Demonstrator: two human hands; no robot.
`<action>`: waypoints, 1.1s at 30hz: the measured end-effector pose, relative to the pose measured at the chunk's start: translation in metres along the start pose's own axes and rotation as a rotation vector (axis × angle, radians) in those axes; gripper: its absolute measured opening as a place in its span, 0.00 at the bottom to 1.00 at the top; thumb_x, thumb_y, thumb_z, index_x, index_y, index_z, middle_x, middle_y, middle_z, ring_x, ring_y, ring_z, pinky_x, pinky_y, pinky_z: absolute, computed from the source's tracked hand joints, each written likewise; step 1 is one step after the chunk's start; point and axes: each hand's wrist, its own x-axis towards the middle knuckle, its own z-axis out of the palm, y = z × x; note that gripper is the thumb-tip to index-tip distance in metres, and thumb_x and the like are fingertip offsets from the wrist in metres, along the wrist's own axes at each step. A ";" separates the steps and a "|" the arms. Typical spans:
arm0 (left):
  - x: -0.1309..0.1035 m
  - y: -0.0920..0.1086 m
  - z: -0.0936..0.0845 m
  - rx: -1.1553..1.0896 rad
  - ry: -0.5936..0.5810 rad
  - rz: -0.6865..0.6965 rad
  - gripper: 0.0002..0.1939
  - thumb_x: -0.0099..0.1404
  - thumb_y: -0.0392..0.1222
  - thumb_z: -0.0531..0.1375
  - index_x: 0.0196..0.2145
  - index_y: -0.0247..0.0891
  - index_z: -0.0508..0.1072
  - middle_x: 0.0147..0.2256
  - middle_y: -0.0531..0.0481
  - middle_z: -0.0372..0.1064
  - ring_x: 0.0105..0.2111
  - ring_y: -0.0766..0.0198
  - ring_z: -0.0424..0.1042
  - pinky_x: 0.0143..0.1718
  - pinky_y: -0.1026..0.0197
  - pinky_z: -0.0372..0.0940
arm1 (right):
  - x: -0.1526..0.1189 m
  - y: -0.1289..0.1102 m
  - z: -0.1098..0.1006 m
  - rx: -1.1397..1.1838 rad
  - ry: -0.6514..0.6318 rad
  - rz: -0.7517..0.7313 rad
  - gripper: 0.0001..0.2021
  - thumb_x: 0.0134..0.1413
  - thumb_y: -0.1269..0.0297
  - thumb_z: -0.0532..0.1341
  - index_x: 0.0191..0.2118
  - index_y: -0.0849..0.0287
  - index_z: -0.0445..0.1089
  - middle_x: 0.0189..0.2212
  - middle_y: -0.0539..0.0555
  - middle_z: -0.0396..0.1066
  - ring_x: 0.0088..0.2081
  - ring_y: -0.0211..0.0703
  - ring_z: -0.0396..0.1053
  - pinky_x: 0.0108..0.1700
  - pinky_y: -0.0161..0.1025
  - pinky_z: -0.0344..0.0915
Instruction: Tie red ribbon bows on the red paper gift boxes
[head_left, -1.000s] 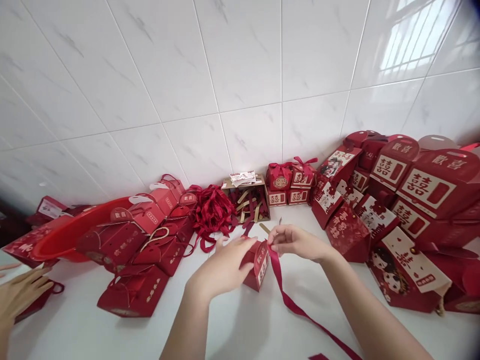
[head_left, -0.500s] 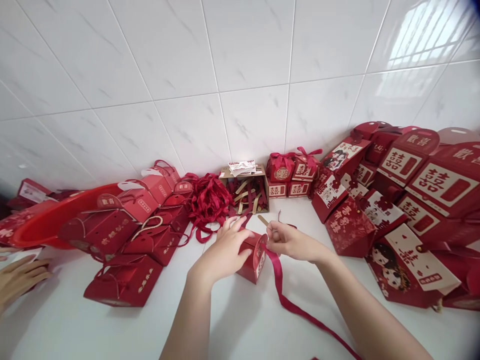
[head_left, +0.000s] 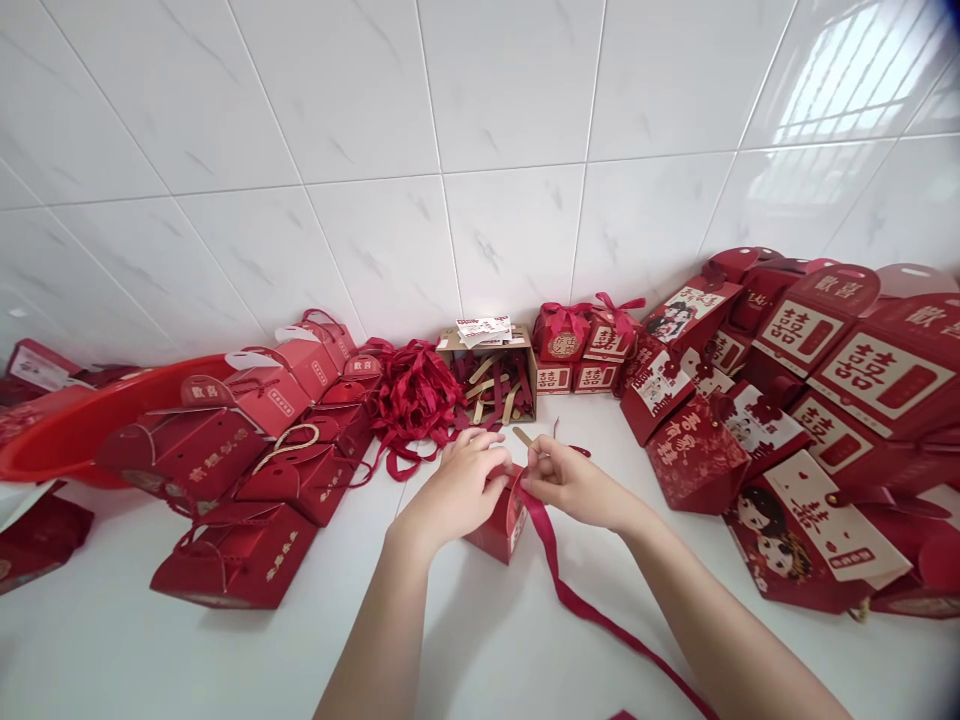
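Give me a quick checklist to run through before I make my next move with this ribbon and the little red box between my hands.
1. Small red box standing on the white table: ok.
2. Left hand at the box's top: ok; its grip is partly hidden.
3. Ribbon pinched in the right hand, close to the box: ok.
4. Ribbon threaded through the box's top: cannot tell; the fingers cover that spot.
5. Ribbon's trailing end in view: not ok; it runs out at the bottom edge.
6. Bow-topped boxes apart from both hands: ok; they stand farther back, near the wall.
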 end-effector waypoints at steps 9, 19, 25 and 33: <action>-0.006 0.019 -0.018 -0.065 0.374 0.058 0.09 0.65 0.40 0.53 0.33 0.42 0.73 0.48 0.49 0.68 0.51 0.56 0.66 0.55 0.51 0.59 | 0.002 -0.012 0.000 -0.105 0.149 -0.243 0.10 0.56 0.56 0.62 0.40 0.54 0.73 0.48 0.56 0.68 0.51 0.48 0.64 0.55 0.45 0.59; -0.022 -0.020 -0.025 -0.016 -0.118 -0.368 0.29 0.61 0.49 0.57 0.59 0.49 0.56 0.48 0.46 0.71 0.45 0.49 0.72 0.40 0.54 0.66 | -0.044 -0.052 -0.011 0.172 0.404 -0.333 0.10 0.60 0.56 0.59 0.33 0.53 0.72 0.31 0.54 0.71 0.35 0.46 0.68 0.42 0.45 0.64; -0.012 -0.034 -0.020 -0.130 -0.076 -0.326 0.24 0.64 0.45 0.52 0.57 0.47 0.60 0.51 0.44 0.68 0.50 0.52 0.69 0.45 0.55 0.65 | -0.066 -0.063 -0.022 0.347 0.544 -0.657 0.10 0.58 0.54 0.58 0.28 0.50 0.69 0.18 0.50 0.60 0.25 0.44 0.62 0.36 0.45 0.63; -0.006 -0.025 -0.012 -0.300 -0.221 -0.232 0.24 0.63 0.49 0.54 0.56 0.44 0.63 0.48 0.45 0.71 0.46 0.55 0.72 0.44 0.57 0.67 | -0.018 -0.035 -0.010 -0.036 0.266 -0.087 0.15 0.57 0.54 0.57 0.25 0.57 0.67 0.46 0.56 0.68 0.47 0.51 0.66 0.50 0.46 0.60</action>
